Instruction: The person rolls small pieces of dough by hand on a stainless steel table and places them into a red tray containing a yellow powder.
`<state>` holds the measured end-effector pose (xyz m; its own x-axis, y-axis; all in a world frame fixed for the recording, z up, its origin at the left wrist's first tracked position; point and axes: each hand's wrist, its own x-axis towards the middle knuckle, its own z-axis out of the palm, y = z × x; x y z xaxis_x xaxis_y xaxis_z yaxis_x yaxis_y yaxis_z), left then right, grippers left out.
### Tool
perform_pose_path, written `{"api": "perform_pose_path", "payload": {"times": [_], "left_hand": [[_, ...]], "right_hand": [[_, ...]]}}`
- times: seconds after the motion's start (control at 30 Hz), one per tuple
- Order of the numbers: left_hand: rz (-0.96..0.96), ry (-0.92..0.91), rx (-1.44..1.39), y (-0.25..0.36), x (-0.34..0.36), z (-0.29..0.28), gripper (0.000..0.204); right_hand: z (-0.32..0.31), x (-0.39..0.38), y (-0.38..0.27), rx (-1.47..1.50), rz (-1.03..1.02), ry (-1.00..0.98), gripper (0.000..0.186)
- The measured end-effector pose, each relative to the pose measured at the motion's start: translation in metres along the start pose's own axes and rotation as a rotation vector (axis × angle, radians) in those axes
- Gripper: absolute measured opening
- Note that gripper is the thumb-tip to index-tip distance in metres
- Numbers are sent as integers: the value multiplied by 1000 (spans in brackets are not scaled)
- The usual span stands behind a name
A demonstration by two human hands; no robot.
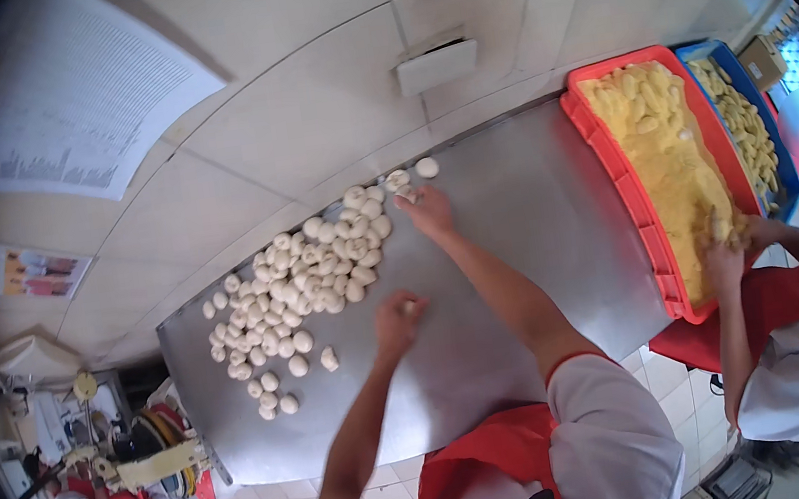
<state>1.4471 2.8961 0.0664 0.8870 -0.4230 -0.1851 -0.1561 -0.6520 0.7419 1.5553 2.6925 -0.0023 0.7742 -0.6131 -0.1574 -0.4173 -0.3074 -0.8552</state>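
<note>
A large heap of pale, round dough balls covers the left half of the steel table. My left hand is curled closed just to the right of the heap, with a small bit of pale dough showing at its fingers. Farther away, at the heap's far right end, my right hand has its fingers closed on a dough ball. Two more balls lie near those fingertips, one of them a separate dough ball close to the wall.
At the table's right end stands a red crate of yellow-coated pieces, where a co-worker's hands are working. Beyond it is a blue crate of similar pieces. The tiled wall borders the far edge. A cluttered machine stands left.
</note>
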Motion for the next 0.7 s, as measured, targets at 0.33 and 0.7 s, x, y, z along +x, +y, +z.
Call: {"api": "perform_pose_path", "payload": {"times": [0.33,0.7], "left_hand": [[-681,-266,-1559,-120,-162,14,41],[311,105,151,-121,-244,74,60]], "right_hand": [[-37,-81,21,63,-206,183,14],[-156,-422,177,-603,-399,-43,58]]}}
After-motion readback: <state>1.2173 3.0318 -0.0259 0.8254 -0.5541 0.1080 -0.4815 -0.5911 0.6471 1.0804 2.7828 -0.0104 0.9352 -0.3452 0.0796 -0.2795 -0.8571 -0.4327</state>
